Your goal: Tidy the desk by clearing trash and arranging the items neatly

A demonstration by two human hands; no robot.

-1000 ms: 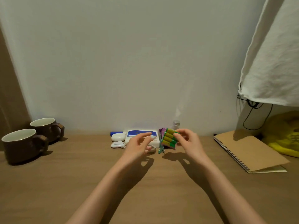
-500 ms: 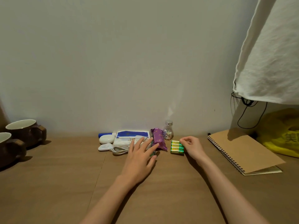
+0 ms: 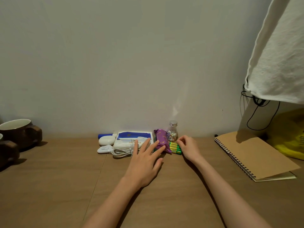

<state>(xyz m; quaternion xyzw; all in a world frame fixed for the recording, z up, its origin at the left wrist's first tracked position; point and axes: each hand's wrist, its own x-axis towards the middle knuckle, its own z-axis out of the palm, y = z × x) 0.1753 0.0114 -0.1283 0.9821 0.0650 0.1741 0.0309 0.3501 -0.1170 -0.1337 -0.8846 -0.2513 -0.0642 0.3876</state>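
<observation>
Just behind the batteries [image 3: 175, 148], a capped bottle [image 3: 172, 133] holds pastel beads.

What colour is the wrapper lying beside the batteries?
Purple. The wrapper shows best in the head view, left of the green-gold batteries.

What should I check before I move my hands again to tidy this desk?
1. Green battery pack lies flat on the wooden desk: ok.
2. Right hand free of the pack: cannot tell.
3. Left hand open and empty: ok.
4. Purple snack wrapper touched by the left hand: ok.
5. Wrapper is empty trash: cannot tell.
6. Small clear bottle with silver cap upright: ok.
</observation>
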